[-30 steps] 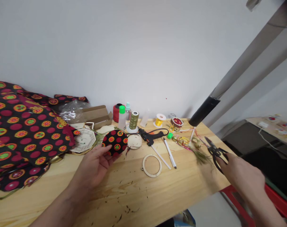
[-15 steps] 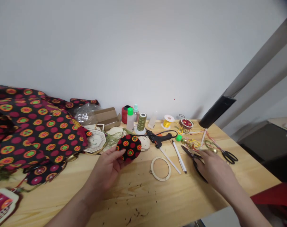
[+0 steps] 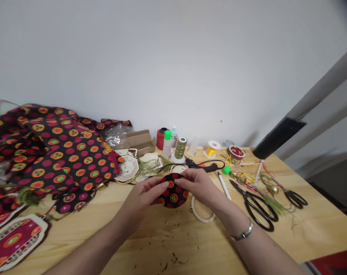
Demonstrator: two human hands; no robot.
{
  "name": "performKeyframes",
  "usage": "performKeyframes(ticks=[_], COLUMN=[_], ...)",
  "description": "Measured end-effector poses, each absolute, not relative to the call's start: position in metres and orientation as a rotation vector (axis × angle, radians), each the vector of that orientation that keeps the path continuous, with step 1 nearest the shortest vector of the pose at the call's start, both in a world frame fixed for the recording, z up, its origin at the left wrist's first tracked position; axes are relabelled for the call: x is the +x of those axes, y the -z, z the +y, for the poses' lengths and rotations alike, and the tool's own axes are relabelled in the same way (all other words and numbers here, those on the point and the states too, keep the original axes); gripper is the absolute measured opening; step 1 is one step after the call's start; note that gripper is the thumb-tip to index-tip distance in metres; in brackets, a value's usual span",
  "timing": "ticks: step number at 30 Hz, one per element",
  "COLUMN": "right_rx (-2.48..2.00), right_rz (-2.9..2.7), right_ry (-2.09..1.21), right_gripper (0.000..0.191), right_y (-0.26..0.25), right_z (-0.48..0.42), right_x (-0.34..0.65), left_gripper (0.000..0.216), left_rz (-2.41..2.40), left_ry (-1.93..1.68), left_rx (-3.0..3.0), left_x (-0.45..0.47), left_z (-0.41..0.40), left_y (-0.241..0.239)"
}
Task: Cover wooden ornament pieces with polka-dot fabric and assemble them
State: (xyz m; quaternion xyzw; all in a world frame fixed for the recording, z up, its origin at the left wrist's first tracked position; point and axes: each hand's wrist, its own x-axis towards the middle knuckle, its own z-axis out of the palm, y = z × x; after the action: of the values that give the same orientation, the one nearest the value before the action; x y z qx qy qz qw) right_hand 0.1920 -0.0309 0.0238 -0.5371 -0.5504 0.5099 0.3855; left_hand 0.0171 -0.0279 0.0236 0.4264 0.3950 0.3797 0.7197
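Between both hands is a round piece covered in black fabric [image 3: 174,198] with red, orange and green flower dots. My left hand [image 3: 146,194] pinches its left edge, thumb on the printed face. At its upper right edge, the thumb and fingers of my right hand [image 3: 200,185] close on it too. Under my right wrist a pale wooden ring [image 3: 203,219] lies on the table, partly covered. A white pen [image 3: 225,187] is just beyond that wrist. Black-handled scissors [image 3: 256,206] lie to the right, with nobody holding them.
Patterned fabric [image 3: 67,152] is heaped at the left. Along the wall stand a cardboard box [image 3: 140,142], a green-capped bottle [image 3: 167,144], a green thread spool [image 3: 180,148] and a yellow cord spool [image 3: 212,149]. A black glue gun [image 3: 203,166] lies behind my hands. Dark scraps litter the front.
My right hand has left the black-handled scissors on the table and moved left to the fabric-covered round piece. It now grips that piece along with my left hand. The view has shifted slightly.
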Motion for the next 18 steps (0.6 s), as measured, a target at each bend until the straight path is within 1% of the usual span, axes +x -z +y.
performKeyframes(ticks=[3,7,8,11,12,13,15,16,18], right_rx=[-1.385,-1.422,-1.419,-1.423,-1.424,-1.412,-1.347,-1.304,-1.239], right_rz=[-1.500,-1.675,-1.683,-1.675,-1.678,-1.693,-1.741,-1.757,-1.751], right_ry=[-1.228,-0.994,-0.955,-1.019,-1.076,-1.129,-1.139,-1.100,-1.003], right_gripper=[0.017,0.015,0.024,0.074,0.080,0.077,0.058,0.049,0.038], right_y=[-0.014,-0.012,-0.013,-0.015,-0.016,-0.017,-0.018,-0.018,-0.018], right_z=[-0.033,-0.038,-0.039,-0.039,-0.039,-0.038,-0.038,-0.038,-0.039], right_x=[0.192,0.192,0.192,0.197,0.199,0.201,0.203,0.203,0.202], left_gripper=[0.023,0.014,0.012,0.009,0.010,0.010,0.012,0.012,0.013], left_rz=[0.974,1.010,1.013,1.017,1.020,1.025,1.036,1.037,1.036], left_ry=[-0.884,-0.885,-0.900,-0.996,-1.032,-1.065,-1.107,-1.120,-1.130], left_rx=[1.004,1.080,1.110,1.189,1.214,1.241,1.300,1.333,1.400], left_x=[0.020,0.020,0.019,0.015,0.014,0.014,0.013,0.013,0.013], left_z=[-0.021,-0.020,-0.021,-0.025,-0.026,-0.027,-0.028,-0.028,-0.028], left_y=[-0.022,-0.013,-0.011,-0.006,-0.006,-0.006,-0.005,-0.005,-0.003])
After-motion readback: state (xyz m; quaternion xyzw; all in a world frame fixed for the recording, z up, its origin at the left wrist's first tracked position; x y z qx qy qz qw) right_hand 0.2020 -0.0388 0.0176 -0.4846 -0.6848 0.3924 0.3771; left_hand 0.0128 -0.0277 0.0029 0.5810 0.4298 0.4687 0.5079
